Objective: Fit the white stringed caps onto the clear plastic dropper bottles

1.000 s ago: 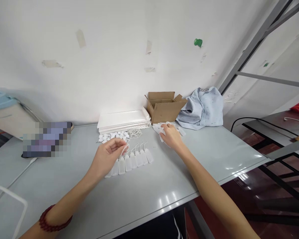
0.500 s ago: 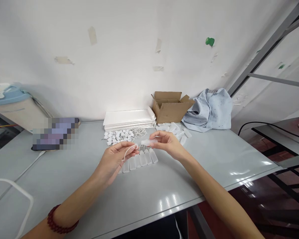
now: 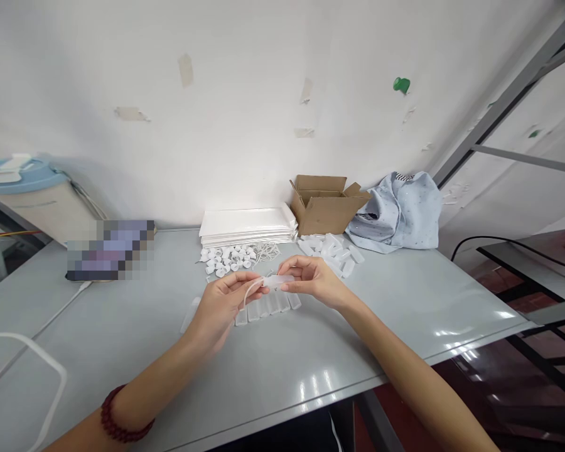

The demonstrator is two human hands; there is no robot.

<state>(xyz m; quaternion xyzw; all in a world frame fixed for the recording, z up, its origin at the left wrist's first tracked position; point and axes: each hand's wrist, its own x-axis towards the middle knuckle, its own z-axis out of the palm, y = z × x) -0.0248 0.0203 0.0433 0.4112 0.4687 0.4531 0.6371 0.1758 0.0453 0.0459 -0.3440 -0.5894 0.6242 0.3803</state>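
Over the middle of the table, my left hand (image 3: 219,307) pinches a small white cap, mostly hidden by the fingers, with a thin white cord (image 3: 248,290) looping down from it. My right hand (image 3: 316,281) grips a small translucent plastic bottle (image 3: 277,280) lying sideways, its narrow end meeting the cap. Whether the two are fastened I cannot tell. Below the hands lies a row of similar bottles (image 3: 266,307). Behind them are a heap of white caps (image 3: 230,256) and a bunch of pale cords (image 3: 266,252). Loose bottles (image 3: 332,251) are piled behind my right hand.
White flat packs (image 3: 247,225) are stacked against the wall, beside an open cardboard box (image 3: 327,213) and a light blue cloth bag (image 3: 405,213). At left sit a phone (image 3: 110,251) on a charging cable and a blue-lidded container (image 3: 32,201). The grey table's front edge (image 3: 320,405) runs nearby.
The gap between my hands has closed: the bottle in my right hand has moved left against the cap in my left hand. The view has shifted slightly.
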